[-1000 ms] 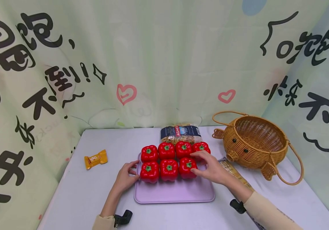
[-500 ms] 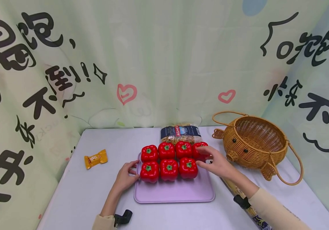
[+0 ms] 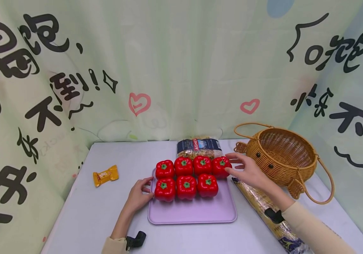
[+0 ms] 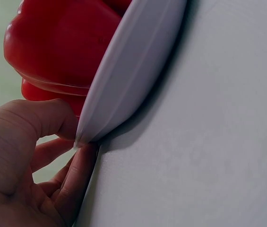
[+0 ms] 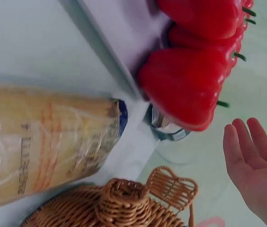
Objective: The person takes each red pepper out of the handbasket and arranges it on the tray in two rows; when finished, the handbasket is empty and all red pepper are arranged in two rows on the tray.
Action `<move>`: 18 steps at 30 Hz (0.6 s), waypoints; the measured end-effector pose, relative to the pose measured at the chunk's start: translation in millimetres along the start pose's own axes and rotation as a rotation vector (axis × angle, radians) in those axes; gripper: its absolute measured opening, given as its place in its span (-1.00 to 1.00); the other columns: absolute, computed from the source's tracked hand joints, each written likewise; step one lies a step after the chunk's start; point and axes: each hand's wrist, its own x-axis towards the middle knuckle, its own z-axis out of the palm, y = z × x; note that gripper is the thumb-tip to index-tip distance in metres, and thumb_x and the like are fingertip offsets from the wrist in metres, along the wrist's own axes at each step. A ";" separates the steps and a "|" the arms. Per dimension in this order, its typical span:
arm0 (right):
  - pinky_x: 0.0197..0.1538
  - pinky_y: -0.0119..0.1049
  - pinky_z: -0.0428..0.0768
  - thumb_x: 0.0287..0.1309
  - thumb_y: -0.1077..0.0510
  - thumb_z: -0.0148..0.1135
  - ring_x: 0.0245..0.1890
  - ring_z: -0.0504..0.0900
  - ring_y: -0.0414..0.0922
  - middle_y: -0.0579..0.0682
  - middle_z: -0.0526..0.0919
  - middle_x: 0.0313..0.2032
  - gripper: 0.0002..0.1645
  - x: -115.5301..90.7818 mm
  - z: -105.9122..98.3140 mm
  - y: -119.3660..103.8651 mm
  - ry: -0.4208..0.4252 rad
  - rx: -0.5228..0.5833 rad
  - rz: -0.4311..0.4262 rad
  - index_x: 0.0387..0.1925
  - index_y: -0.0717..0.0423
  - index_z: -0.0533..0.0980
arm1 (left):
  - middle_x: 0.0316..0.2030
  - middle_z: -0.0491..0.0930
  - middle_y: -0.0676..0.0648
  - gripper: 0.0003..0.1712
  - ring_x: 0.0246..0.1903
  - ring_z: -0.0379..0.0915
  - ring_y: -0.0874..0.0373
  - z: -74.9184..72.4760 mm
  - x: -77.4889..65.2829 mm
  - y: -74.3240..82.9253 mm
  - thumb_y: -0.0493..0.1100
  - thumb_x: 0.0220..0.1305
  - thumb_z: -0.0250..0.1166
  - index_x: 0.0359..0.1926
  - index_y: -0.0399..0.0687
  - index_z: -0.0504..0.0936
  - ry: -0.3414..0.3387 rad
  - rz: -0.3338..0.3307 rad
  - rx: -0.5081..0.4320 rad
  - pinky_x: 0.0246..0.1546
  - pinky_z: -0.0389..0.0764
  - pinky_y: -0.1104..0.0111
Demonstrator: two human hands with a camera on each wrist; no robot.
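Several red bell peppers with green stems stand in two rows on a lilac tray. My left hand pinches the tray's left edge; in the left wrist view the thumb lies at the rim beside a bell pepper, the other fingers under it. My right hand is at the right end of the back row, beside the last bell pepper. In the right wrist view the right hand has its fingers spread and holds nothing, apart from the nearest bell pepper.
A wicker basket with handles stands at the right. A long pasta pack lies under my right forearm. Behind the tray is another pasta bag. An orange wrapped snack lies at the left. A printed curtain hangs behind the table.
My right hand has moved right, from the front row's right bell pepper, past the back row's last one, to its right side. The left hand and the bell peppers look unmoved.
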 end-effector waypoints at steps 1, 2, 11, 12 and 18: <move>0.08 0.12 0.57 0.20 0.18 0.34 0.12 0.54 0.27 0.31 0.53 0.14 -0.42 0.1 -1.4 1.1 0.002 -0.003 0.011 0.20 0.32 0.43 | -0.04 0.53 -0.17 -0.28 -0.25 0.51 0.10 0.2 0.1 -0.1 -0.31 0.00 0.43 0.27 -0.08 0.52 0.001 -0.003 0.000 -0.25 0.69 0.32; 0.08 0.12 0.57 0.20 0.17 0.35 0.12 0.54 0.26 0.31 0.52 0.15 -0.42 0.0 -2.8 2.3 0.006 -0.004 0.019 0.20 0.31 0.44 | -0.04 0.53 -0.16 -0.28 -0.25 0.51 0.10 0.4 0.2 -0.2 -0.31 0.00 0.43 0.27 -0.08 0.52 0.001 -0.001 0.001 -0.26 0.69 0.32; 0.06 0.12 0.58 0.21 0.18 0.34 0.11 0.55 0.26 0.28 0.54 0.13 -0.45 2.7 -16.3 7.3 0.009 -0.042 0.029 0.19 0.28 0.44 | -0.04 0.53 -0.19 -0.28 -0.25 0.52 0.09 -0.5 -0.2 -0.2 -0.32 -0.01 0.43 0.26 -0.11 0.52 0.003 0.004 0.000 -0.27 0.69 0.31; 0.05 0.12 0.59 0.20 0.18 0.34 0.10 0.56 0.27 0.29 0.55 0.13 -0.45 2.9 -18.3 7.7 0.013 -0.048 0.028 0.18 0.29 0.44 | -0.04 0.53 -0.19 -0.28 -0.25 0.51 0.09 -0.4 -0.1 0.1 -0.32 0.00 0.43 0.27 -0.11 0.52 0.002 0.001 0.001 -0.26 0.69 0.31; 0.06 0.14 0.57 0.22 0.16 0.33 0.09 0.57 0.26 0.29 0.55 0.12 -0.45 5.3 -29.6 14.0 0.029 -0.057 0.038 0.17 0.32 0.45 | -0.04 0.53 -0.17 -0.29 -0.26 0.51 0.10 0.3 -0.2 0.7 -0.32 0.00 0.43 0.26 -0.09 0.52 0.001 -0.005 0.002 -0.26 0.69 0.32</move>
